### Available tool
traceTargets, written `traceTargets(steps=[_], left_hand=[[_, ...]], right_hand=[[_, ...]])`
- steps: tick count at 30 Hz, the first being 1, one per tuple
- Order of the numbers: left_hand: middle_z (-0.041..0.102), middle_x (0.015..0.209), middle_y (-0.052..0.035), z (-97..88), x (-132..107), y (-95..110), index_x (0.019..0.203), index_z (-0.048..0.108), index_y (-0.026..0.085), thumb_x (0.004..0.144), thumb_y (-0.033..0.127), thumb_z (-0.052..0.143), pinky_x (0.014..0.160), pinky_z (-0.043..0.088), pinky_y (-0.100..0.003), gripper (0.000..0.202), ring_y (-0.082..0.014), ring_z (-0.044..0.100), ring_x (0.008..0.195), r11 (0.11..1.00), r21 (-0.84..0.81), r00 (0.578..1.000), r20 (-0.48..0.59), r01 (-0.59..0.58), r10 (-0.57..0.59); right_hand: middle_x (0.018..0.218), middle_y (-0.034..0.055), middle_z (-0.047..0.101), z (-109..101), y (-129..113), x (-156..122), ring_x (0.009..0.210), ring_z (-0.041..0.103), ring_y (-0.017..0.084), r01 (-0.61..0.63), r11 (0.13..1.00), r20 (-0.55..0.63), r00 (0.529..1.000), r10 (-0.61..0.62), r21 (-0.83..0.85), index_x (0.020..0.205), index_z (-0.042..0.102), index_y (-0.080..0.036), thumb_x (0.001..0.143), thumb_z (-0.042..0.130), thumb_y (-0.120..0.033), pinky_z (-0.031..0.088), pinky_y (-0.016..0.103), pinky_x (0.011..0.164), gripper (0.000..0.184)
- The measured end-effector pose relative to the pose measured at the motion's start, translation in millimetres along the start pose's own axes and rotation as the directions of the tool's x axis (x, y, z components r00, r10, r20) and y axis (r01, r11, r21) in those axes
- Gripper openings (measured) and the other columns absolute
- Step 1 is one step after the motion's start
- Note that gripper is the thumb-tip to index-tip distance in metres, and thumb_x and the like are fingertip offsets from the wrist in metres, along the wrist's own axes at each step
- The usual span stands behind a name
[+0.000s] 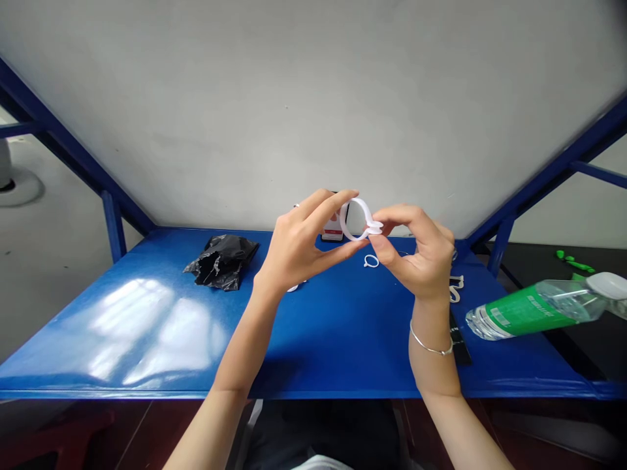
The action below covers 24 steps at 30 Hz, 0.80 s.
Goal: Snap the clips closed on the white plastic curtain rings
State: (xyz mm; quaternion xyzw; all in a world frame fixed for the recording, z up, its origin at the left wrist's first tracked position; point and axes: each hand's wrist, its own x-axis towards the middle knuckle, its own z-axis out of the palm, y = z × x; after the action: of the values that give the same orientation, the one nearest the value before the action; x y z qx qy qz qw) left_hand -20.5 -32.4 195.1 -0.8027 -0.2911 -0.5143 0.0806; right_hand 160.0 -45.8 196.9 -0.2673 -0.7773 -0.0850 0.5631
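Observation:
A white plastic ring clip [363, 207] with two small tabs at its right side is held up above the blue table. My left hand [309, 238] grips the ring's left part between its fingers above and thumb below. The fingers of my right hand [416, 248] pinch the tabs between thumb and forefinger. Behind the ring, partly covered by my left hand, a phone [333, 236] with a lit screen leans upright at the wall. A smaller white ring [371, 261] lies on the table below my hands.
A crumpled black plastic bag [224, 260] lies on the blue table [337, 339] to the left. White plastic pieces [455, 287] and a water bottle with a green label [536, 310] are at the right. Blue metal bars [548, 173] frame both sides.

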Motion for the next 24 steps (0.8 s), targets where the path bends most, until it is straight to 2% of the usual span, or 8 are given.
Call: traceTargets(steps=[4,10,16,24], left_hand=[[0.064,0.091,-0.0026,2.6,0,-1,0.122,0.057,0.021,0.088,0.043,0.061,0.064,0.052,-0.021,0.041,-0.0109,0.061,0.078,0.996,-0.087,1.000,0.025,0.006,-0.004],[0.066,0.097,-0.0045,7.0,1,-6,0.122,0.058,0.021,0.084,0.037,0.066,0.060,0.052,-0.020,0.041,-0.0122,0.062,0.082,0.954,-0.300,0.998,0.065,0.016,0.004],[0.068,0.100,-0.0073,9.3,1,-12,0.121,0.061,0.018,0.082,0.034,0.069,0.060,0.052,-0.020,0.043,-0.0146,0.064,0.084,0.883,-0.462,0.986,0.166,0.084,-0.007],[0.070,0.101,-0.0076,9.9,1,-14,0.123,0.060,0.018,0.082,0.034,0.069,0.060,0.053,-0.019,0.046,-0.0145,0.066,0.084,0.849,-0.508,0.978,0.205,0.142,-0.041]], right_hand=[[0.080,-0.0027,0.066,1,2,-2,0.066,0.062,0.012,-0.053,0.996,0.011,0.999,0.052,0.066,0.096,0.063,-0.025,0.086,0.063,-0.030,0.056,0.027,0.064,0.011],[0.096,0.0004,0.066,-1,4,-2,0.084,0.065,0.015,-0.146,0.971,0.109,0.986,0.127,0.192,0.120,0.057,-0.026,0.085,0.064,-0.030,0.058,0.028,0.068,0.035],[0.104,0.0029,0.064,-5,4,2,0.089,0.063,0.016,-0.153,0.969,0.250,0.963,0.101,0.196,0.124,0.057,-0.025,0.087,0.063,-0.030,0.058,0.030,0.074,0.038],[0.107,0.0047,0.062,-6,6,4,0.091,0.061,0.018,-0.156,0.971,0.304,0.948,0.096,0.179,0.128,0.055,-0.025,0.088,0.060,-0.030,0.057,0.033,0.076,0.041]])
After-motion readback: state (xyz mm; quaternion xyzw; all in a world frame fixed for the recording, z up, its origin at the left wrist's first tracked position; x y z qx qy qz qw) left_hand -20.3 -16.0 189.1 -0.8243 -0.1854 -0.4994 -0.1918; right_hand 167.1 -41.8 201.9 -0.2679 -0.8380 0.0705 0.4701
